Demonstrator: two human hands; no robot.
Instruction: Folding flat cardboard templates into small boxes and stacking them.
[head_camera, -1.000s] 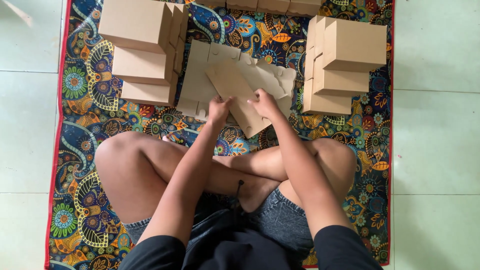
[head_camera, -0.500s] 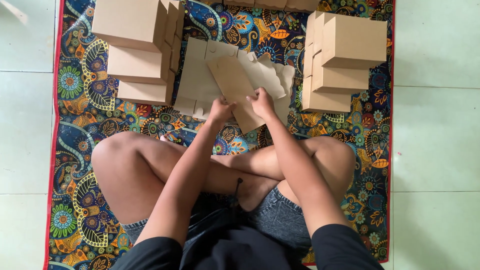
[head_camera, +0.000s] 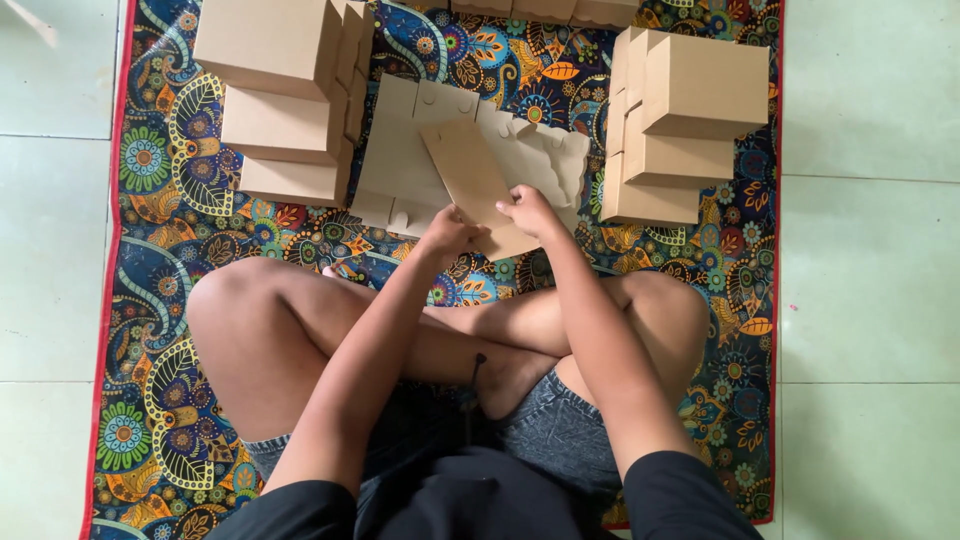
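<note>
A flat cardboard box blank (head_camera: 470, 180) is gripped at its near end by the fingers of the left hand (head_camera: 447, 232) and right hand (head_camera: 530, 210), above a blank pile (head_camera: 400, 160) on the patterned mat (head_camera: 170, 200) between stacks of folded boxes (head_camera: 285, 95).

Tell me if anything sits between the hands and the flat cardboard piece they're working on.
Nothing visible does. The left hand and the right hand both already grip the near end of the flat cardboard piece, which is lifted over the stack of flat cardboard blanks on the patterned mat.
</note>
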